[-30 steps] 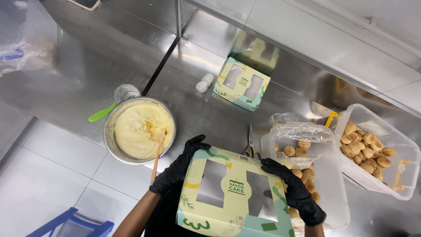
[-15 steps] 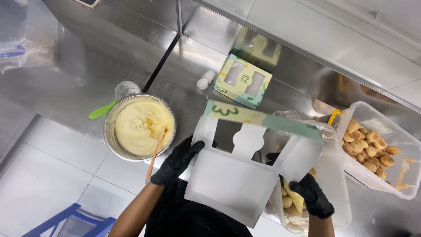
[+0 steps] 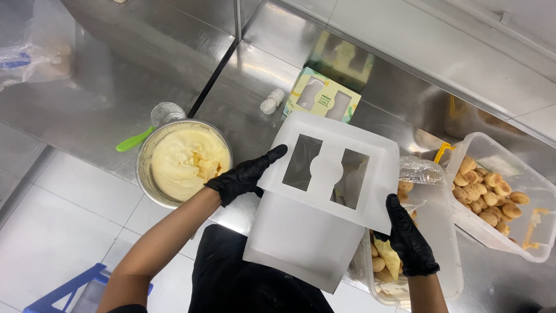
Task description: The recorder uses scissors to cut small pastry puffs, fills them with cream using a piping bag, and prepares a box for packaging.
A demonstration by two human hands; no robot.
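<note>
Two gloved hands' fingers gripping a white windowed box (image 3: 324,197), cream-filled bowl (image 3: 184,162) left, pastry-filled tubs (image 3: 498,197) right

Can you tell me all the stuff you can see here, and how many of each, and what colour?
Cake box: one, white inside with cut-out windows, opened up, held over the counter edge by both hands.
Folded cake box: one, pale green and yellow, lying at the back of the counter.
Bowl of cream: one, metal, pale yellow cream, on the counter to the left.
Spatula handle: one, bright green, beside the bowl.
Tub of small buns: one, clear plastic, golden-brown buns, on the right.
Nearer tub: one, clear plastic, a few buns, behind the held box.
Small bottle: one, white, lying on the counter.
Counter: one, shiny steel.
Left hand: black glove, on the box's left edge.
Right hand: black glove, on the box's right edge.
</note>
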